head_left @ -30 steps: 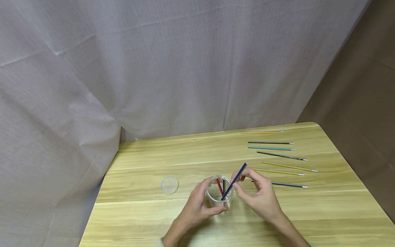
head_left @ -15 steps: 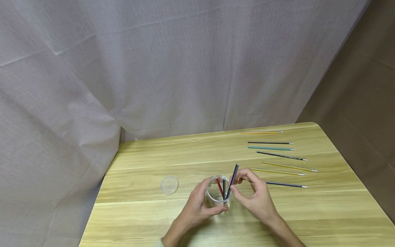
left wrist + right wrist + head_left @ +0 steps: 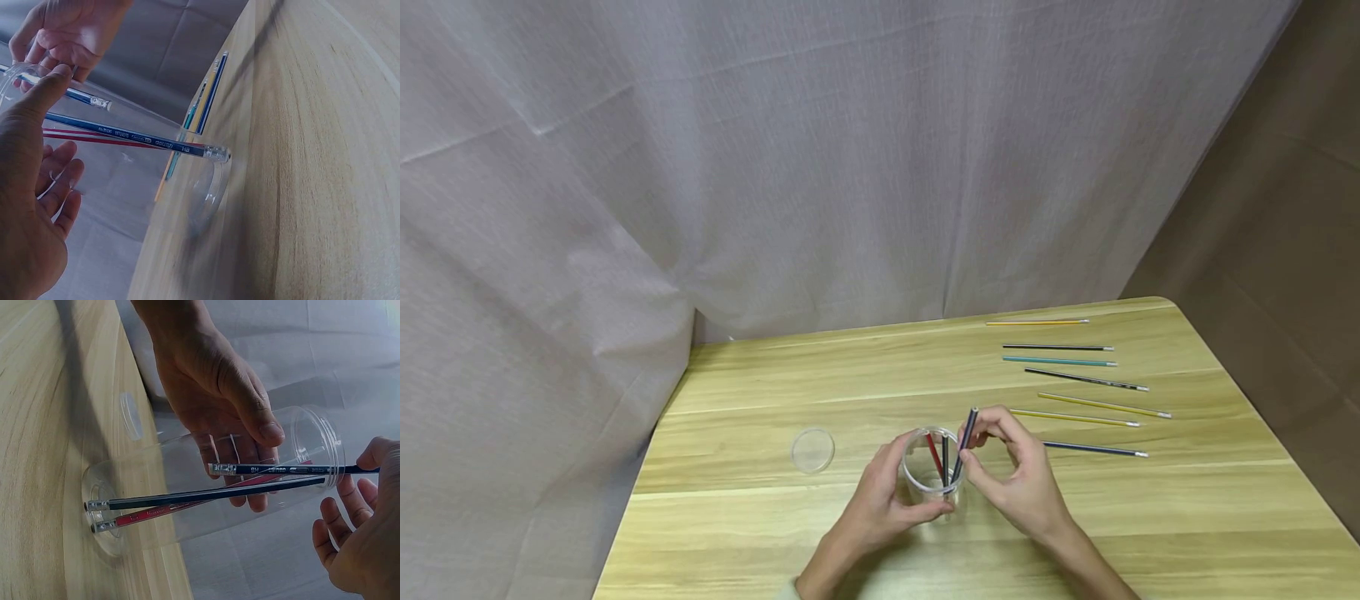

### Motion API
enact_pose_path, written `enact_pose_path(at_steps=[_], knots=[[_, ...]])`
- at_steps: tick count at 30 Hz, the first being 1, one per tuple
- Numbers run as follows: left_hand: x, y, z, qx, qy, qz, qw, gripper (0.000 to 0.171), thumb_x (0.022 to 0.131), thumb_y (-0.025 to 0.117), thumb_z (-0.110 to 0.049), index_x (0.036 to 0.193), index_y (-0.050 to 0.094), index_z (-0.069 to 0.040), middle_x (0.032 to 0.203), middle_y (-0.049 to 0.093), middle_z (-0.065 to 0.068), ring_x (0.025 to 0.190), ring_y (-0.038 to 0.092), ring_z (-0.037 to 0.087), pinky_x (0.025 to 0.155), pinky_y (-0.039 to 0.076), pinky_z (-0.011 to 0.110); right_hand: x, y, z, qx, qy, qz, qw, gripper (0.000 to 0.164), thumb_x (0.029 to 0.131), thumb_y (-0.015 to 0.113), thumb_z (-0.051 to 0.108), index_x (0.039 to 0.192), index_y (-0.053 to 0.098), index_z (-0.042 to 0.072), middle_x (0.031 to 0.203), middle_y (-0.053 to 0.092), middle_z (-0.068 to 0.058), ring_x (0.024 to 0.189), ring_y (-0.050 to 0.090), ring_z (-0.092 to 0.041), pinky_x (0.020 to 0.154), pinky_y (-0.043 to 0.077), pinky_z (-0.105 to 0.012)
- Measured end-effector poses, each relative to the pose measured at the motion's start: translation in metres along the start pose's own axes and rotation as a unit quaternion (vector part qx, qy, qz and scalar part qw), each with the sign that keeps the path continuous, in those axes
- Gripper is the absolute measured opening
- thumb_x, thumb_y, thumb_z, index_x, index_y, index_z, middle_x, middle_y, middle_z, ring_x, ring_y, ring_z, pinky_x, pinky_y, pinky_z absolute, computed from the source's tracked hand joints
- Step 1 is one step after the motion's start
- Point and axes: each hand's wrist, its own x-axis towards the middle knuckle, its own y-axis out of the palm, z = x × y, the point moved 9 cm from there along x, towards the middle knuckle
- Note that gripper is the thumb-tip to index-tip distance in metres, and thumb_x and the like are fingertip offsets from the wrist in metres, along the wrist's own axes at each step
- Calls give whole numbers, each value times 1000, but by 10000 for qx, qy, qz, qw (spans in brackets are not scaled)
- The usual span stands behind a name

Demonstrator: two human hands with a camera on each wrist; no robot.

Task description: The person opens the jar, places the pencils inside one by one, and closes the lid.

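On the near side of a wood-grain table point(image 3: 737, 533), the left hand point(image 3: 880, 500) is wrapped round a clear jar point(image 3: 169, 531), while the right hand point(image 3: 1022, 483) pinches a dark blue pencil point(image 3: 253, 469) up by the mouth. Eraser end of that one hangs down inside, well off the bottom. Another dark pencil point(image 3: 187, 497) and a red pencil point(image 3: 144, 515) lean in the same jar, erasers down. As for print, it's upside down, but both dark ones seem to read HB near the metal band; the rest is too blurry to make out. Clear round lid point(image 3: 812, 450) lies off to the left, seven more pencils point(image 3: 1060, 361) to the right.
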Motion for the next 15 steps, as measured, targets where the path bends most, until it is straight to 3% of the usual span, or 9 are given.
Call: enact_pose_path(at_steps=[15], knots=[[0,-1,0,89,141,-57,9998,95,79,97,-31,157,44,-18,146,62,2,130,60,23,107,51,51,2,1,0,8,-76,-71,9999,39,79,70,-24,110,63,-2,97,68,-9,90,65,-15,86,54,-22]])
